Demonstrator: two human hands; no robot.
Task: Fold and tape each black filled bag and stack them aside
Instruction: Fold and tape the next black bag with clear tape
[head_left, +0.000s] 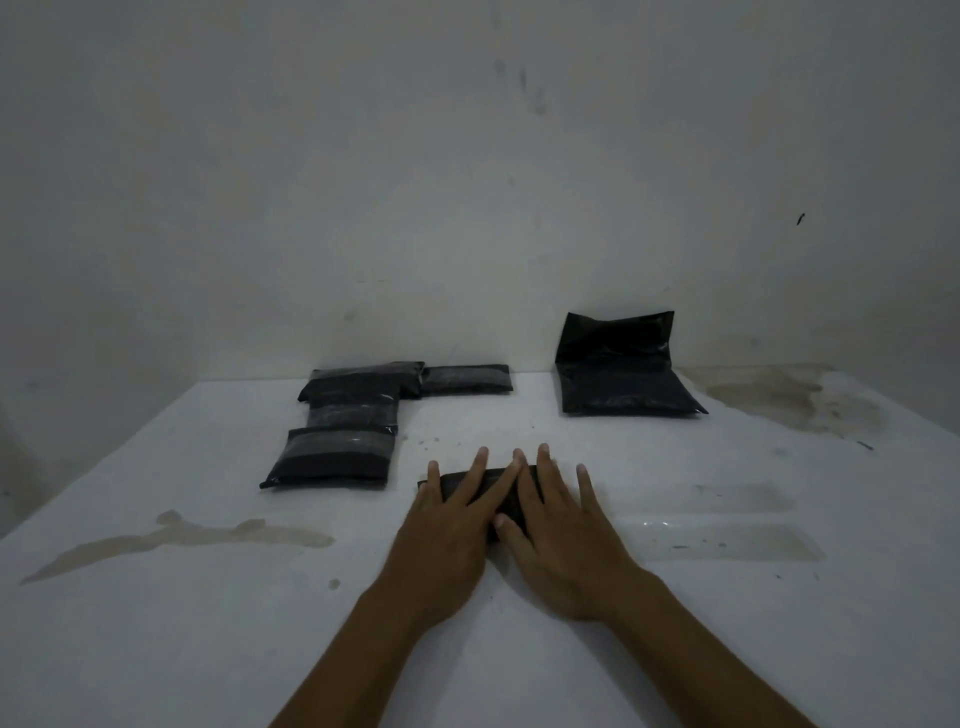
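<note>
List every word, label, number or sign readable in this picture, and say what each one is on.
None can be read.
Taped black bags: plain, clear tape only, no print visible.
Unfolded black bag: plain.
Bag under the hands: mostly covered, no print visible.
Table and wall: stains only.

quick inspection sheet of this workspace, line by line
surface: white table, stained at left, right and far right corner
job's things: folded black bag under both hands; taped bags grouped at left; unfolded filled bag at back right, its top flap against the wall
clutter: small dark specks on the table
grippers: left hand and right hand flat, pressing the bag
cables: nothing seen
surroundings: bare marked wall; dim light
</note>
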